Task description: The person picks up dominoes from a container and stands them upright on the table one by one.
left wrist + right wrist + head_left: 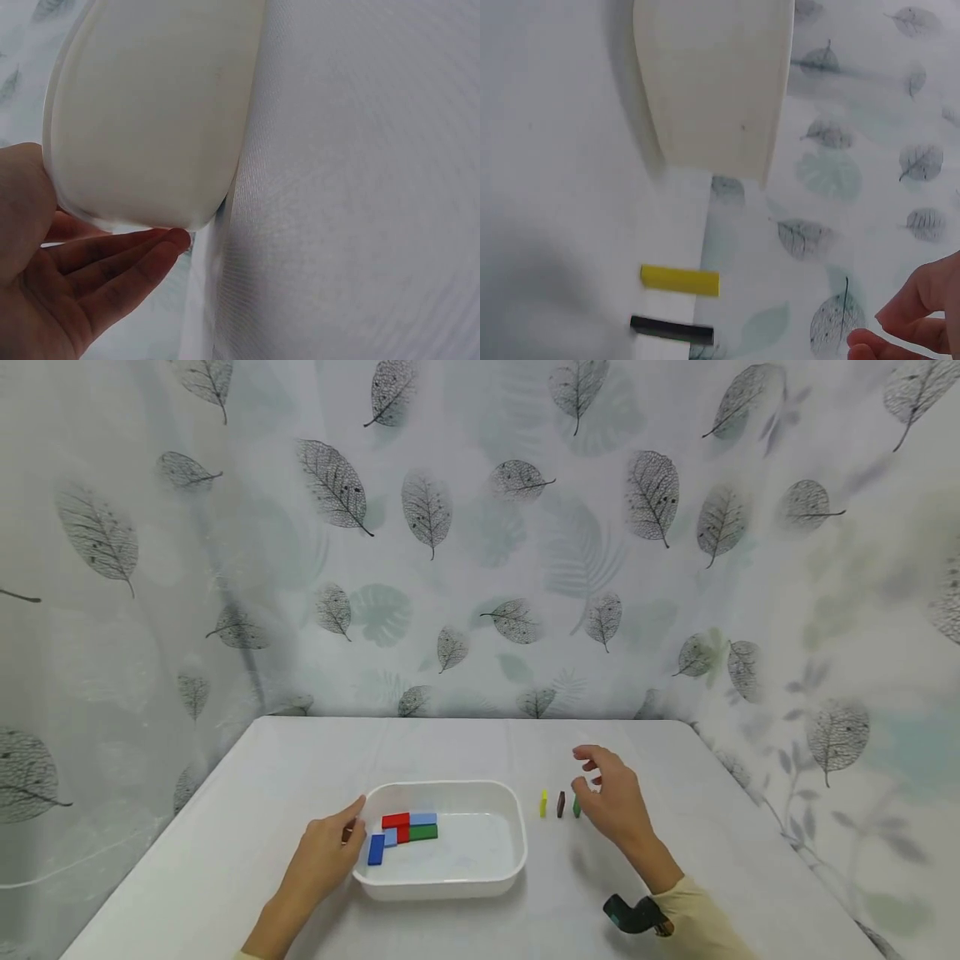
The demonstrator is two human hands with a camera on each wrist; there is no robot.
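Tray (442, 890), white, rounded corners, one: on the desk (720, 827), between its left and right edges, somewhat nearer the left, well apart from the back edge.

Contents, six blocks, grouped in the tray's left half:
- Red block (394, 821) and pale blue block (424, 818), end to end, at the back of the group.
- Second red block (403, 834), in front of the first.
- Green block (424, 832), just right of the second red.
- Second pale blue block (390, 838), just left of the second red.
- Dark blue block (377, 850), outermost, toward the tray's front left corner.

Outside the tray, off its right end: yellow block (543, 803), brown block (561, 804) and second green block (577, 808), slender, upright, spaced apart in a row roughly parallel to the desk's back edge.

Left hand (322, 857): at the tray's left end, fingers extended and touching the outer wall, not clenched.

Right hand (617, 800): released, holding nothing, thumb and fingers parted, by the second green block and partly hiding it; contact cannot be told.

Backdrop (480, 560): leaf-printed, behind the desk.
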